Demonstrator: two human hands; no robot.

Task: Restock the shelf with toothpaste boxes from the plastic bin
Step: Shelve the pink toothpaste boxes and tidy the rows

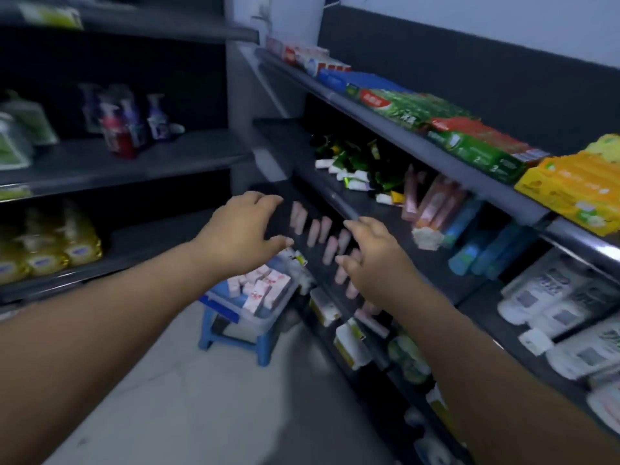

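All print on the toothpaste boxes (265, 286) is blurred.

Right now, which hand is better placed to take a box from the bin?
Probably left: the left hand is open above the plastic bin; the right hand is off to its side, by the shelf.

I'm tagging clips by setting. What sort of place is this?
Probably a small shop's toiletries aisle: dark shelves carry rows of toothpaste boxes, pump bottles stand on the left unit, and a clear plastic bin of boxes sits on a blue stool.
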